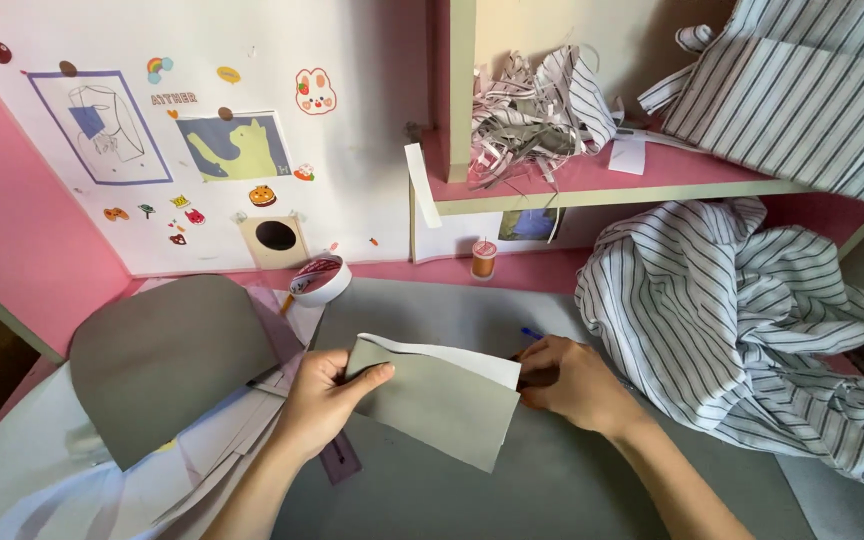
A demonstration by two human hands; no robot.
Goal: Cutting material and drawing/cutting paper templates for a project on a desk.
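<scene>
While scraps (537, 115) fill the shelf (602, 180), hands (327, 400) grip card (437, 400)

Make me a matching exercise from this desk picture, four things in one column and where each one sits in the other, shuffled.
1. thread spool
2. striped fabric
3. folded grey piece
4. fabric strips

A. on the pink shelf
B. between left hand and right hand
C. upright near the back wall, under the shelf
D. heaped at the desk's right side

Pairs: 1-C, 2-D, 3-B, 4-A
</scene>
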